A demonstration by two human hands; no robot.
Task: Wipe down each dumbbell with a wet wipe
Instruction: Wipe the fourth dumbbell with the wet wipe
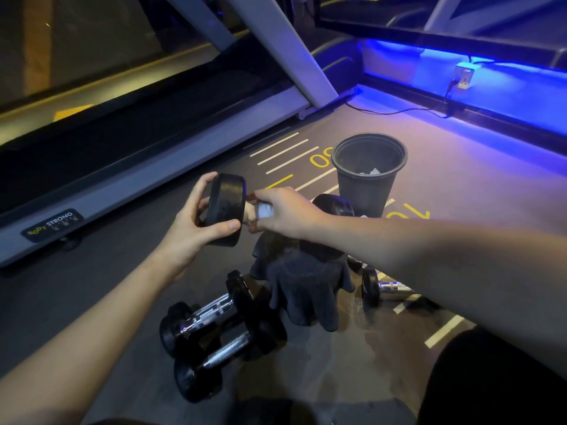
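Note:
I hold a black dumbbell [225,207] up above the floor. My left hand [196,222] grips its near round head, thumb along the lower rim. My right hand [285,211] wraps around the handle with a white wet wipe [264,211] bunched under the fingers. The far head [334,205] shows behind my right wrist. Two more black dumbbells with chrome handles [211,320] lie side by side on the floor below. Another dumbbell [379,286] lies to the right, partly hidden by my right forearm.
A dark cloth [303,286] lies crumpled on the floor under the held dumbbell. A black bin [368,176] with white scraps inside stands behind. A treadmill frame [147,176] runs along the left. A cable [399,111] crosses the floor toward a blue-lit wall.

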